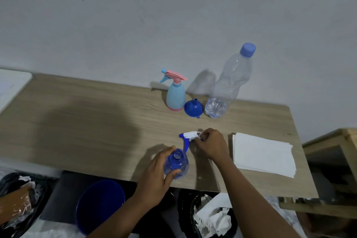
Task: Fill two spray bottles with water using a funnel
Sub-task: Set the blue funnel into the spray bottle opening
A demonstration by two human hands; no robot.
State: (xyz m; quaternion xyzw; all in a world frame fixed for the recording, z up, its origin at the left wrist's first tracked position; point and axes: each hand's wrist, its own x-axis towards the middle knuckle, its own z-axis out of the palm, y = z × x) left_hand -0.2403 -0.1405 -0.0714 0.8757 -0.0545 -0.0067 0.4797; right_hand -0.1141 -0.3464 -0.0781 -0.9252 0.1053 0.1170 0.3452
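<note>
Worktop [77, 114]: wood-look, against a grey wall.
Left hand [156, 176]: fingers wrapped round the open blue bottle [176, 166].
Right hand [211, 146]: fingers pinching the spray head [188, 137], just behind the bottle.
Funnel [193, 108]: farther back; bring it to the neck, bottle held steady.

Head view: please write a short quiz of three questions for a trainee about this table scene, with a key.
1. True or false: the blue spray bottle has its neck open.
2. Which hand holds the white and blue trigger head?
A. left hand
B. right hand
3. Fill in: the blue funnel lies on the table between the light blue spray bottle and the ____.

Key:
1. True.
2. B.
3. Large clear water bottle, still capped.
</note>
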